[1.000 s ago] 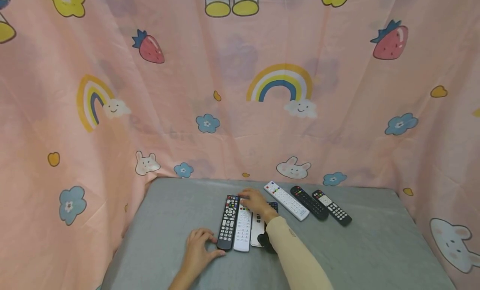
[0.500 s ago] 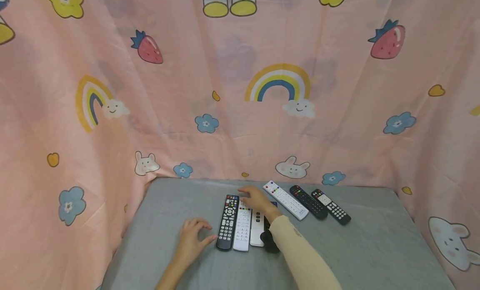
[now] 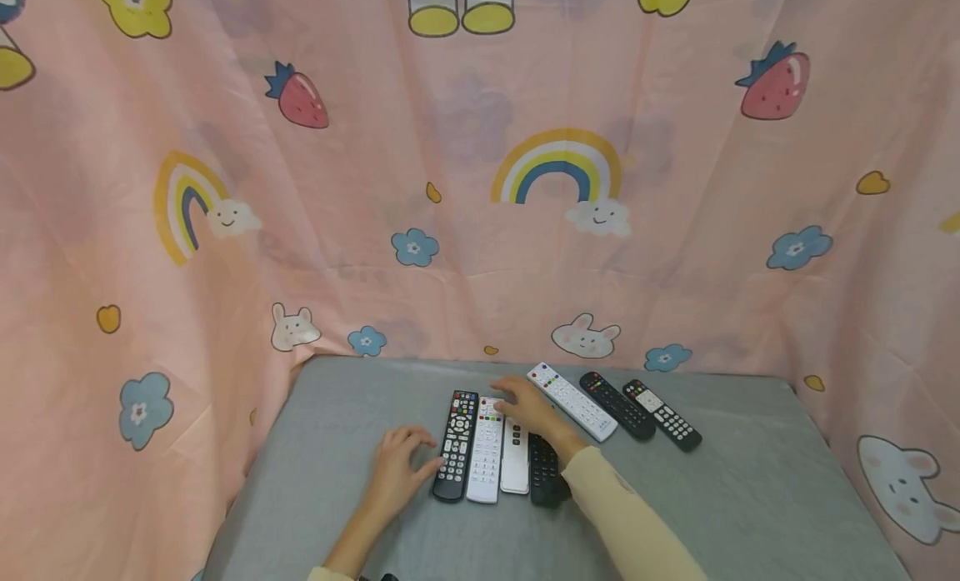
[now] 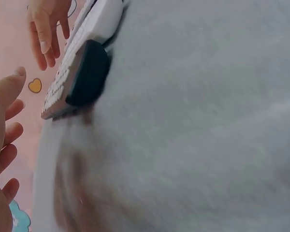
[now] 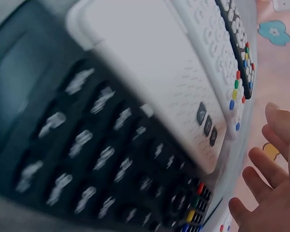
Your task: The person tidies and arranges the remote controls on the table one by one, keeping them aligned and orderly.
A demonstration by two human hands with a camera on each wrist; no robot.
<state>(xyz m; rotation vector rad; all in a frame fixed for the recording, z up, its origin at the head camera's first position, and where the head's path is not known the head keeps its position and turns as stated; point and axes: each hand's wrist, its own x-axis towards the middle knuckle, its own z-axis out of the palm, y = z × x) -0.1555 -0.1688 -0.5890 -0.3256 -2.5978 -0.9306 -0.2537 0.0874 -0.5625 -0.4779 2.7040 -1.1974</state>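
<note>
A row of remotes lies side by side on the grey surface in the head view. Leftmost is a black remote with pale buttons, then a white remote, a slim white remote with few dark buttons, and a black remote partly under the right forearm. My left hand is beside the leftmost remote, thumb near its edge; contact cannot be told. My right hand hovers around the upper ends of the white remotes. In the right wrist view, the right hand's fingers are spread and hold nothing.
Further right, a white remote, a black remote and a smaller black remote with white buttons lie slanted. A pink patterned curtain hangs behind the grey-covered table. A small dark object shows at the bottom edge.
My left hand drew back from the leftmost remote's lower end, then came near its side again, higher up. My right hand shifted slightly right, uncovering more of the black remote under the forearm.
</note>
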